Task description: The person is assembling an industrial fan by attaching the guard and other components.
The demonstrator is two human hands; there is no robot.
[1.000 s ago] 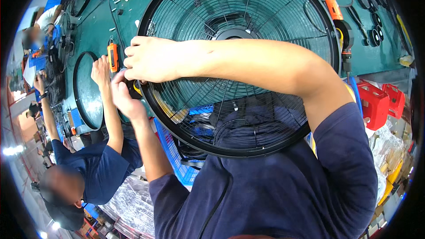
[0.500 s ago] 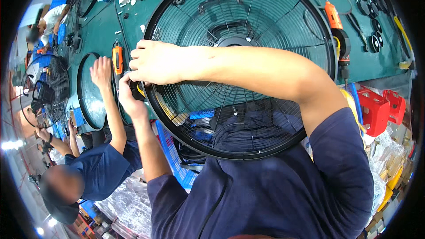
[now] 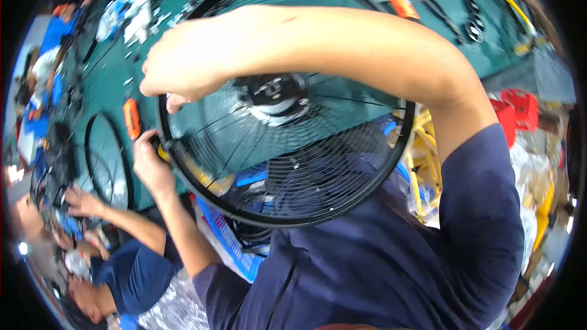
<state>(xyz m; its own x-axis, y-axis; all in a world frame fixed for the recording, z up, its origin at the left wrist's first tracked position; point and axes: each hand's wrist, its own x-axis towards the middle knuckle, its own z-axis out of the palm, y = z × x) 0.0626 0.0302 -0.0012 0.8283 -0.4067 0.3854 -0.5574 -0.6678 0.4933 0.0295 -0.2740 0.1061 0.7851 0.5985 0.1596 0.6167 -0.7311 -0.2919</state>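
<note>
A large round black wire fan guard lies tilted over the table's near edge, against my shirt. A motor hub sits at its middle. My right arm reaches across the guard, and my right hand is curled over its left rim. The fingertips are partly hidden there. My left hand is just outside the same rim, lower down, with its fingers bent beside a black and yellow part. What the left hand grips, if anything, is hidden. An orange power tool lies just beyond it.
Another orange tool lies at the far right, near dark round parts. Scattered small parts and a white bag are on the green table. Left, a co-worker's hand is near another black ring. Red bins stand right.
The view has shifted and rolled. The guard appears more tilted, and its motor hub now shows below my right forearm. Both hands stay at its left rim. The co-worker's hand has moved down from the ring.
</note>
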